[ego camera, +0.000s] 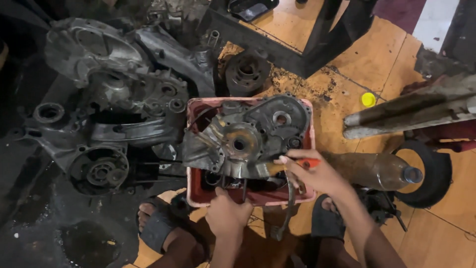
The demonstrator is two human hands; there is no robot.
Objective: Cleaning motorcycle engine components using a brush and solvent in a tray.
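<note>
A heap of bare, grimy engine casings point(114, 114) sprawls across the oil-blackened floor at left, just beside a red plastic tub point(198, 191) on the orange tiles. Across that tub lies a grey, greasy crankcase half point(245, 136) with a round bearing hole at its middle. The right hand point(312, 173) is clenched around an orange-handled tool point(308, 163), pressed against the casing's lower right edge. The left hand point(227, 213) is closed on the tub's near rim, below the casing. A yellow cap point(368, 99) sits well apart.
</note>
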